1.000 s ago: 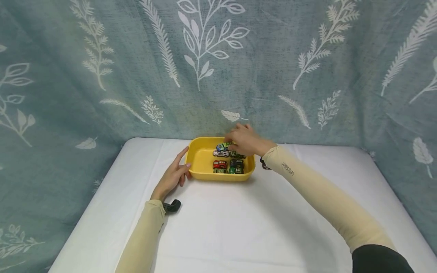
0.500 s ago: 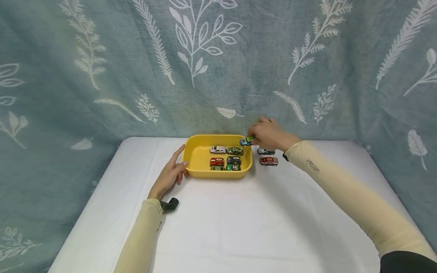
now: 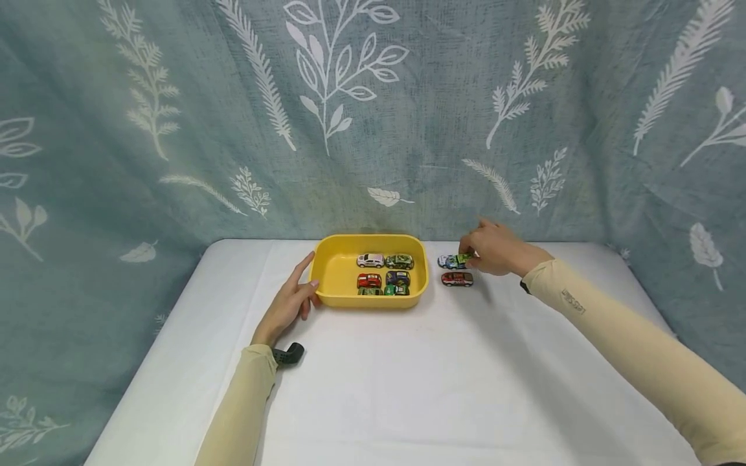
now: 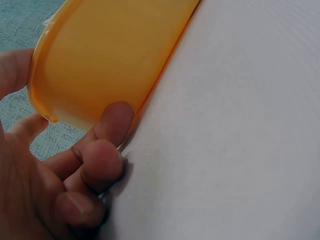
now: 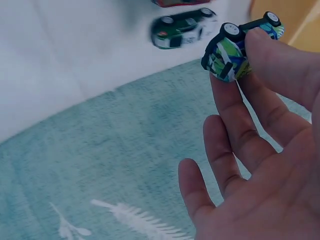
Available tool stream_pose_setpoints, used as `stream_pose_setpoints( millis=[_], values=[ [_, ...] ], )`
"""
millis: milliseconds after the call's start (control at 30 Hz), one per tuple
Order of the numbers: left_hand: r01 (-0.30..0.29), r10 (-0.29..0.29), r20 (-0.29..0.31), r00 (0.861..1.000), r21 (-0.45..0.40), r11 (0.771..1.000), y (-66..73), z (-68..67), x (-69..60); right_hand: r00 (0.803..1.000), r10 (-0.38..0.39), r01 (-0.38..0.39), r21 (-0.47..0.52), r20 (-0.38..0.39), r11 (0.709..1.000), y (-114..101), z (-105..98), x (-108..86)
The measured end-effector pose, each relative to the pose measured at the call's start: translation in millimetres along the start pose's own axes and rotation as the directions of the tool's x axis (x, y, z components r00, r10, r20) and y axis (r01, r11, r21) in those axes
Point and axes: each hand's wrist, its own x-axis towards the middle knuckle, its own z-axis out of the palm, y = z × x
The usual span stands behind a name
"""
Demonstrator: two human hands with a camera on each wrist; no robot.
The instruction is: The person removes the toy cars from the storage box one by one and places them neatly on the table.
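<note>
My left hand [image 3: 287,305] rests against the left end of a yellow plastic tray [image 3: 335,301], touching its outer wall. In the left wrist view several fingertips [image 4: 118,122] lie by the tray's lower edge. Beyond the tray's right end, my right hand [image 3: 495,249] pinches a blue-green toy car [image 5: 227,60] between thumb and fingers, above the white cloth. Below that car in the right wrist view, a dark green and white toy car [image 5: 182,31] sits on the cloth. A red toy car [image 3: 457,279] stands in front of it.
Inside the tray are several toy cars: a white one [image 3: 370,260], a camouflage one [image 3: 399,261], a red one [image 3: 369,281], a dark blue one [image 3: 398,278] and green ones. A leaf-patterned curtain [image 3: 443,97] hangs right behind the white-covered table [image 3: 408,388].
My right hand took the blue-green car up from the tray and carried it right, over the rim to the cars on the cloth. The left hand stays at the tray.
</note>
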Motion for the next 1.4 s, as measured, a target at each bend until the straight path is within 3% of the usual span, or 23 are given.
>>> stream_pose_setpoints(
  millis=[233,833,1400],
  values=[
    [-0.003,0.003,-0.003,1.000,-0.004,1.000,0.8,-1.7,0.7,0.999,-0.036,0.035,-0.026,-0.009,0.999,7,15,-16.5],
    [0.006,-0.006,-0.001,1.000,-0.006,1.000,0.6,-1.3,-0.1,0.999,-0.035,0.037,0.149,-0.015,0.988,-2,59,-29.2],
    [0.015,-0.014,-0.012,1.000,0.006,1.000,-1.2,0.2,1.7,0.997,-0.051,0.059,0.149,-0.062,0.987,0,68,-32.7]
  ],
)
